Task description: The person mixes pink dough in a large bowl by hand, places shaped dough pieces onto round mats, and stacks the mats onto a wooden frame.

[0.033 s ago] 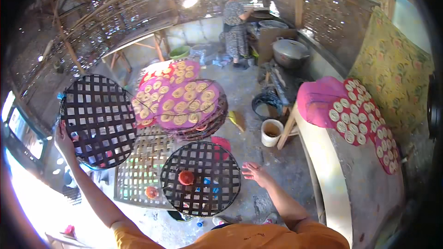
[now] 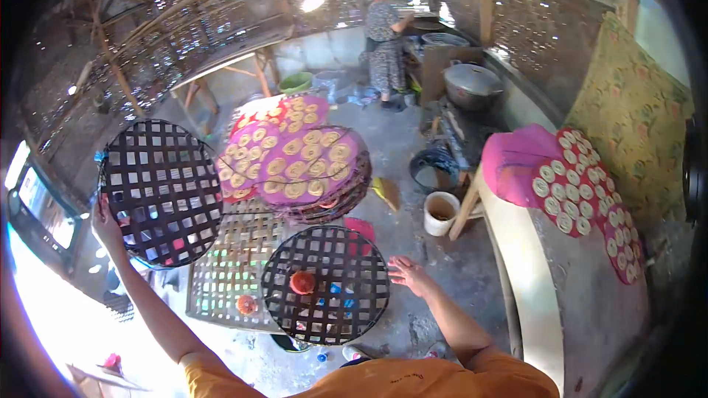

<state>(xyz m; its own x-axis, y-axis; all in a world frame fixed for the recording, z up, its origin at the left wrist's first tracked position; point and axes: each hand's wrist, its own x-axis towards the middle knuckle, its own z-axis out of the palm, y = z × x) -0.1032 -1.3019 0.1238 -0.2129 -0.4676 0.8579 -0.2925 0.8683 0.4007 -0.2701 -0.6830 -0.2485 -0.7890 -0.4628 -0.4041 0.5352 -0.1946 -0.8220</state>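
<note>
My left hand (image 2: pixel 108 228) grips the lower left rim of a dark, round, openwork woven tray (image 2: pixel 160 193), held up on the left with a bit of blue at its edge. A second round woven tray (image 2: pixel 327 322) lies over the front of a pale lattice rack (image 2: pixel 221 280). On that tray sits an orange-red round thing (image 2: pixel 302 282) whose kind I cannot make out. Beside its right rim is my right hand (image 2: pixel 411 276), open, fingers apart, holding nothing. A smaller orange round thing (image 2: pixel 246 304) rests on the rack.
Beyond the rack stands a stack of round trays with pink cloth and coiled noodle nests (image 2: pixel 313 166). On the right, more nests (image 2: pixel 566 195) lie on a ledge. A white bucket (image 2: pixel 440 214), black basin (image 2: pixel 434 171) and large pot (image 2: pixel 472 85) stand near a person (image 2: pixel 383 44) working.
The surroundings have shifted slightly to the right in the picture. Both hands keep nearly the same pose, the left still on the tray rim.
</note>
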